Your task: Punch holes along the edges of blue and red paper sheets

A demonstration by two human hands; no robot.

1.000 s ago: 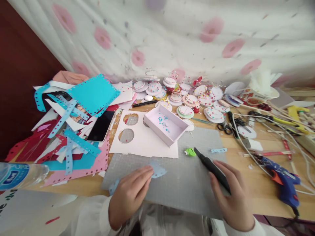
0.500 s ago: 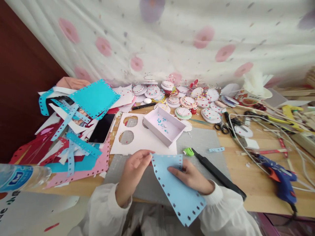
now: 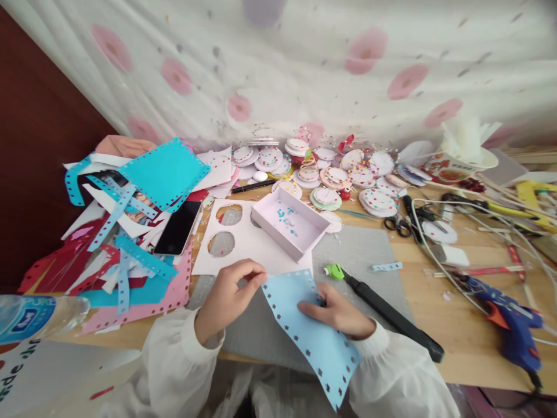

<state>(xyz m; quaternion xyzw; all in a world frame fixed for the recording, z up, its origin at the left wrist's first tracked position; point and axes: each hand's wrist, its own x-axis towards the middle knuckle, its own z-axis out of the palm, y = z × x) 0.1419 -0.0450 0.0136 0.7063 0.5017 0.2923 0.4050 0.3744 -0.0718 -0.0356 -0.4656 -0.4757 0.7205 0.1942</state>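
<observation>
A light blue paper sheet (image 3: 304, 325) with small punched shapes along its edges hangs tilted over the table's front edge. My left hand (image 3: 230, 293) pinches its upper left corner between thumb and fingertips. My right hand (image 3: 337, 310) grips the sheet's right side, thumb on top and the fingers partly hidden behind it. Just beyond the paper stands a shallow white box (image 3: 289, 223) with tiny blue bits inside. It rests on a white sheet (image 3: 256, 255) with round cut-outs. A small green tool (image 3: 334, 271) lies right of the paper.
Paper scraps (image 3: 126, 215), a phone (image 3: 178, 229) and a bottle (image 3: 39, 316) are at the left. Decorated paper discs (image 3: 308, 174) line the back. Scissors (image 3: 397, 226), a black tool (image 3: 387, 313), a white cable (image 3: 435, 264) and a blue glue gun (image 3: 509, 325) lie at the right.
My left hand has shifted slightly left and up, and the sheet's upper edge has tilted with it. The camera view has moved a little.
</observation>
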